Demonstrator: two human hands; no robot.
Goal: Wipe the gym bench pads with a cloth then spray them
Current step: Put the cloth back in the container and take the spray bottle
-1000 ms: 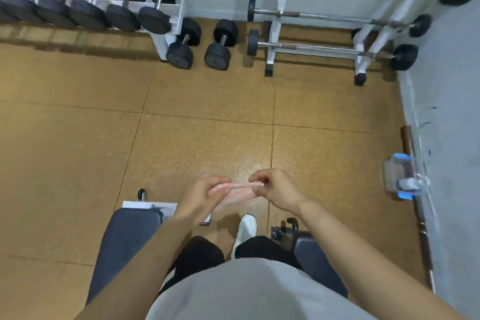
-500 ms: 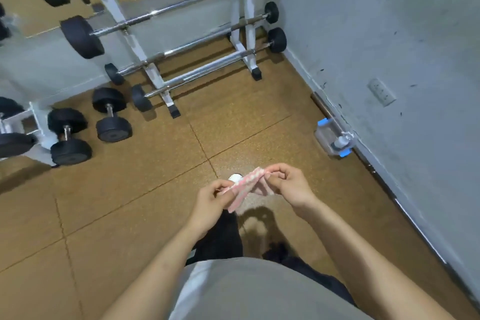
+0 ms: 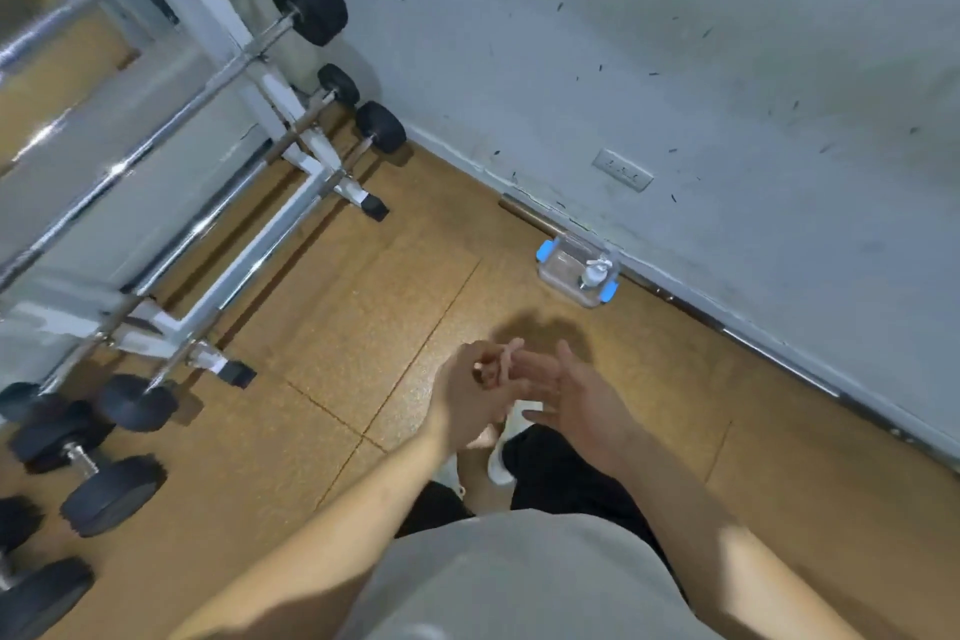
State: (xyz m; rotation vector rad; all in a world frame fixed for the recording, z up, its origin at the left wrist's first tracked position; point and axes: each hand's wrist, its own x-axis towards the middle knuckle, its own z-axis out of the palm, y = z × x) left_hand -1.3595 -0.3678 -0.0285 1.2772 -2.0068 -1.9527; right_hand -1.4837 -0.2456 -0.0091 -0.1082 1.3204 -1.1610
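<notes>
My hands meet in front of me above the floor. My left hand [image 3: 465, 392] is closed around a small pink cloth [image 3: 493, 372], which is bunched up and mostly hidden, with a bit showing below the fist. My right hand [image 3: 569, 395] lies beside it with its fingers stretched out, fingertips touching the cloth and thumb apart. A spray bottle [image 3: 594, 271] stands in a clear box with blue clips [image 3: 558, 265] on the floor by the wall, ahead and to the right of my hands. No bench pad is in view.
A white barbell rack [image 3: 291, 161] with several bars fills the left. Black dumbbells [image 3: 104, 489] lie on the brown floor at the lower left. The grey wall [image 3: 675, 68] with a socket runs along the right. My shoe [image 3: 501, 452] shows below my hands.
The view has swung right, from the bench and dumbbell rack to the wall corner. The cloth, stretched between both hands before, is now bunched in my left hand; my right fingers have opened.
</notes>
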